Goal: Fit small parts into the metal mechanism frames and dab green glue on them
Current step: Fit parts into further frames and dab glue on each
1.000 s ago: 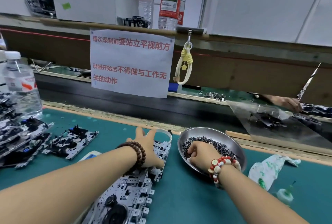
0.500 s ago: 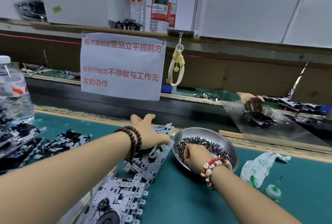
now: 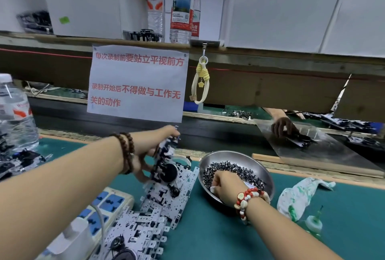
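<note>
A person's left hand [image 3: 155, 143] has just lifted one metal frame [image 3: 166, 161] off the row of frames [image 3: 166, 203] lying on the green desk [image 3: 218, 239]. A moment ago that hand lay flat, pressing on the row; now its grip is clenched around the frame's upper end, and the frame stands tilted on edge above the others, its black round wheel facing the camera.

The right hand [image 3: 226, 186] has stayed in the steel bowl [image 3: 264, 172], fingers curled down among the small black parts [image 3: 239, 171]. Whether it has pinched a part cannot be told, as the fingertips are buried.

Judging from this, a fresh frame is in hand and the next step is probably to bring a part to it.

The little green glue bottle [image 3: 314, 223] stands untouched near the right forearm, beside a stained rag [image 3: 300, 197]. A power strip [image 3: 106, 205] lies under the left arm.
</note>
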Tool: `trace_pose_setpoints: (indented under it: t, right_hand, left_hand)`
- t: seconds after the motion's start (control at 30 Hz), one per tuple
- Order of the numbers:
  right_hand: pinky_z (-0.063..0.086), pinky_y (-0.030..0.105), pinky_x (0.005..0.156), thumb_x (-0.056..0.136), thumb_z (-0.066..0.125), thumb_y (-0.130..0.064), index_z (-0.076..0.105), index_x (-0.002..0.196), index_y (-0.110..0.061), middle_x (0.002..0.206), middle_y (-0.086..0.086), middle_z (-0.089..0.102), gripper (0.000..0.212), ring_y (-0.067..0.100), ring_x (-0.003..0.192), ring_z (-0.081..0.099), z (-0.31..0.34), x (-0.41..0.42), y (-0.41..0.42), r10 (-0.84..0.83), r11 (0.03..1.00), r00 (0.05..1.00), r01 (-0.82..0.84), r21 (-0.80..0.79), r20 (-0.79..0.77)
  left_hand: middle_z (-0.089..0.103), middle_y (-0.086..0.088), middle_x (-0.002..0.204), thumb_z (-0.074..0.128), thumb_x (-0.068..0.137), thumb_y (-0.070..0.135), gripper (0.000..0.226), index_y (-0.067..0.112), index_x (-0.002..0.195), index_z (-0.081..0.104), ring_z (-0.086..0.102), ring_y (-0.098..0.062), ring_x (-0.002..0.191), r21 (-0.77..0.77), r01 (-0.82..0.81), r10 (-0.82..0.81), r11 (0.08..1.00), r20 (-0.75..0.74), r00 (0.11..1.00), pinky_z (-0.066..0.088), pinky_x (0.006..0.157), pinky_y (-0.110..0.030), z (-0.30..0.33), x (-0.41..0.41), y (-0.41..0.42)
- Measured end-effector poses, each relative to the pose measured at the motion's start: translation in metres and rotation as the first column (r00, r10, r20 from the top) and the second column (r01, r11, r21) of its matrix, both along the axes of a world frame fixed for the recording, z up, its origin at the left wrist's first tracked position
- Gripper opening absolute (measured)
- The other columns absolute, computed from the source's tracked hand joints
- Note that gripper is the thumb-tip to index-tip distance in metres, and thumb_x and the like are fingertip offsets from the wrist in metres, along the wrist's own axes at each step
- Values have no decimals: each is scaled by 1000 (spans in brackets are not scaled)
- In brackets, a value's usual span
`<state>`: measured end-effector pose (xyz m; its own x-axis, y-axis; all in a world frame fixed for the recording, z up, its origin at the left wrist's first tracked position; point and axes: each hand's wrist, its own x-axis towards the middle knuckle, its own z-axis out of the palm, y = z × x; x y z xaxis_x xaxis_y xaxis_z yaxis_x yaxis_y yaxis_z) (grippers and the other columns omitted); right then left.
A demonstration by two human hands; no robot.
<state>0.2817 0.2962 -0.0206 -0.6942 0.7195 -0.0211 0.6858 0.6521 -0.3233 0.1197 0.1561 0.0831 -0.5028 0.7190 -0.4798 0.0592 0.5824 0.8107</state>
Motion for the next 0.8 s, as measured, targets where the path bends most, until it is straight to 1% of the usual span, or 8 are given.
trace_pose_setpoints:
  t: [0.13, 0.2, 0.3, 0.37, 0.47, 0.57, 0.67, 0.8]
  right_hand:
    - [41, 27, 73, 91, 50, -11, 43, 77, -21, 104, 8, 64, 19, 21, 89, 56, -1, 3, 0, -29, 998, 1000, 30, 60, -12]
    - [41, 27, 72, 90, 50, -9, 45, 85, -20, 102, 8, 65, 13, 22, 90, 58, 1, 6, 1, -49, 996, 998, 52, 74, -43]
    - [42, 27, 75, 90, 50, -8, 46, 84, -19, 101, 6, 66, 13, 21, 94, 59, 2, 9, 2, -56, 997, 998, 58, 44, -39]
    - [41, 24, 75, 89, 50, -7, 48, 83, -21, 98, 3, 65, 15, 19, 92, 59, 5, 13, 3, -89, 996, 992, 91, 15, -89]
    - [42, 19, 69, 88, 53, -9, 54, 80, -22, 82, -1, 61, 15, 14, 76, 57, 15, 26, 6, -168, 984, 963, 151, -93, -213]
    - [44, 9, 55, 90, 58, -14, 58, 68, -18, 65, -5, 59, 22, 2, 53, 54, 29, 46, 2, -201, 971, 912, 136, -199, -357]
    - [52, 24, 58, 91, 59, -15, 58, 66, -16, 61, 0, 58, 25, 9, 52, 55, 41, 67, -10, -242, 940, 840, 80, -331, -485]
    - [51, 33, 62, 91, 59, -14, 57, 67, -16, 56, -1, 55, 24, 14, 51, 51, 44, 94, -35, -229, 942, 817, 49, -332, -529]
  left_hand:
    - [38, -2, 130, 62, 73, 57, 62, 28, 125, 43, 47, -31, 105, -21, -38, 34, 999, -176, 984, 50, 82, -54, 14, -9, -6]
    - [33, 2, 138, 60, 78, 54, 54, 33, 125, 44, 45, -30, 107, 8, -13, 15, 1000, -188, 982, 51, 77, -53, 17, 0, -9]
    - [34, 1, 140, 59, 79, 53, 53, 37, 126, 42, 42, -34, 117, 33, 130, -123, 991, -158, 980, 49, 81, -57, 12, 25, -9]
    - [34, 2, 142, 60, 73, 60, 65, 40, 131, 38, 38, -32, 122, 16, 236, -226, 972, -235, 945, 46, 87, -56, 5, 46, -8]
    - [26, -2, 146, 57, 65, 72, 77, 47, 134, 32, 38, -30, 127, -149, 406, -428, 902, -436, 792, 38, 101, -48, -13, 78, -8]
    - [21, 0, 137, 60, 65, 70, 76, 46, 132, 31, 45, -25, 118, -229, 462, -511, 857, -493, 704, 38, 101, -33, -37, 108, -10]
    - [17, 0, 137, 64, 65, 65, 81, 39, 133, 29, 42, -29, 119, -324, 484, -575, 813, -579, 578, 38, 103, -37, -58, 133, -11]
    - [12, 0, 145, 58, 70, 62, 77, 28, 134, 30, 37, -40, 122, -472, 450, -643, 758, -654, 398, 39, 99, -46, -71, 154, -9]
